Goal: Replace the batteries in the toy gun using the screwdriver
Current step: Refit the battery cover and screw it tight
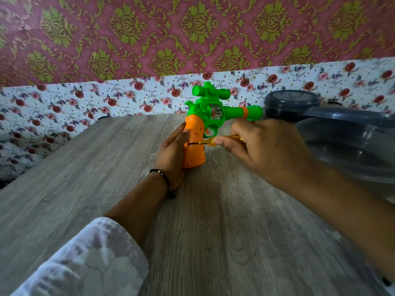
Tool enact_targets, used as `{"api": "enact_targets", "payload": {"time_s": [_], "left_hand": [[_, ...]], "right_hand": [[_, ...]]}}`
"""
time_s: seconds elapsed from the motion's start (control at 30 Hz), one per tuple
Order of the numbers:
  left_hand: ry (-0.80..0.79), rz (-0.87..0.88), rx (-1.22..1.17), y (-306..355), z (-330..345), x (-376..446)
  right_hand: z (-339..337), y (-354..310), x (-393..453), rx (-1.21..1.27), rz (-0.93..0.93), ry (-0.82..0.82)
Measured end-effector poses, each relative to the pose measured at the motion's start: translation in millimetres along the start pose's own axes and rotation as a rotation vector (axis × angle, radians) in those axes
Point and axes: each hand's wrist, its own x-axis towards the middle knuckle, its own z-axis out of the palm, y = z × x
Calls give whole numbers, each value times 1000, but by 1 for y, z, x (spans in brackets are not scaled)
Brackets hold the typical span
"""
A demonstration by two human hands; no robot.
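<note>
- Left hand [173, 150] grips the gun [210, 116] upright on the tabletop [85, 178].
- Right hand [263, 148] pinches the screwdriver [215, 142], tip at the orange grip.
- Risk: tip slips off the screw and gouges plastic if the gun tilts.

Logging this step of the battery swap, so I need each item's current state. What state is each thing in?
Green and orange plastic toy gun: upright, grip base on the wooden table, barrel pointing right.
Yellow-handled screwdriver: horizontal, tip at the orange grip.
Left hand: holds the grip.
Right hand: grips the screwdriver handle.
Grey round plastic container: lid on.
Grey plastic bowl: open.
</note>
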Motion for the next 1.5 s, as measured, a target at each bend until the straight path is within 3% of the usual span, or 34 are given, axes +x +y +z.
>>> {"api": "enact_targets", "payload": {"time_s": [0.23, 0.43, 0.57, 0.73, 0.9, 1.0, 1.17, 1.37, 1.5], "left_hand": [[-1, -1, -25, 2, 3, -2], [-15, 14, 10, 4, 2, -5], [-16, 9, 0, 2, 2, -3], [-22, 19, 4, 3, 3, -3], [-4, 7, 22, 2, 1, -3], [-4, 14, 25, 2, 2, -3], [-26, 27, 20, 4, 3, -6], [-21, 31, 5, 3, 4, -5], [-20, 10, -5, 3, 3, -4]], "right_hand": [[3, 1, 2, 237, 42, -200], [5, 2, 0, 56, 9, -22], [7, 2, -3, 30, -1, -106], [3, 1, 2, 196, 7, -213], [5, 1, -1, 39, -4, -63], [7, -1, -4, 5, 14, -90], [5, 2, 1, 197, 29, -187], [7, 2, -1, 116, -6, -27], [9, 1, -4, 54, -24, -57]]}}
